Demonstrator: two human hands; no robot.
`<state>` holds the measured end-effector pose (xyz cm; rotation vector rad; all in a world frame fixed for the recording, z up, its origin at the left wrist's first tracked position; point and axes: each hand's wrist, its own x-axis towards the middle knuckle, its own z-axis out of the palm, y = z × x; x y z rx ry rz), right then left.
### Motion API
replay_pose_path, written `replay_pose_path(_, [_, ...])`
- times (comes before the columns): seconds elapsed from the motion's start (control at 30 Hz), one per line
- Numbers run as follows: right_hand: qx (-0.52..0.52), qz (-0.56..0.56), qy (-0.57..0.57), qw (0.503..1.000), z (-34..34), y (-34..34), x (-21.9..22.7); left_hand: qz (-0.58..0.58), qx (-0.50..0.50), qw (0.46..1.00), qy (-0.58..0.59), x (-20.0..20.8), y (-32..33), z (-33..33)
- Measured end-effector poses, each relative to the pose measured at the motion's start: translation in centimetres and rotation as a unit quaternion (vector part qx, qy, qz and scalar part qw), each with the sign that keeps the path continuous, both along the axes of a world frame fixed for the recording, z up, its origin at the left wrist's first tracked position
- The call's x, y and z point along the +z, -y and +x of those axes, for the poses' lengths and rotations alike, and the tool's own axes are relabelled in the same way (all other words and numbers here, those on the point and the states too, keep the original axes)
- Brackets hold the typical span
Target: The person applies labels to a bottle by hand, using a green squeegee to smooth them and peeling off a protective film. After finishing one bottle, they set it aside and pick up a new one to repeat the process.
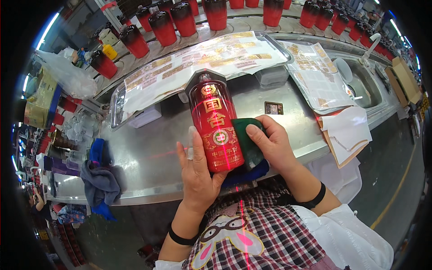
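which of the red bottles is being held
The gold-lettered bottle: it is in the left hand, with the right hand holding a green cloth at its side. The black-topped bottles beyond the tray stand untouched.

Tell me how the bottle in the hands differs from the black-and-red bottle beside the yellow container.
The held bottle carries gold printing; the other bottle, by the yellow container, shows none on its visible side. The held bottle's front is red, while the other bottle fades from black down to red. The left hand grips the held bottle; no hand touches the other bottle. Both show red.
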<state>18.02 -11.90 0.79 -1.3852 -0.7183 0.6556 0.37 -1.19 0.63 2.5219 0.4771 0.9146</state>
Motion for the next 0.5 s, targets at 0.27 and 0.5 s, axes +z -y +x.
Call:
replay_pose_path(0.27, [-0.042, 0.034, 0.107, 0.993, 1.1, 2.2, 2.1, -0.053, -0.018, 0.998, 0.008, -0.6, -0.4, -0.4])
replay_pose_path(0.5, [0.062, 0.132, 0.518, 0.843, 0.7, 3.4, 2.7, -0.084, -0.037, 0.996, 0.016, -0.7, -0.7, -0.4])
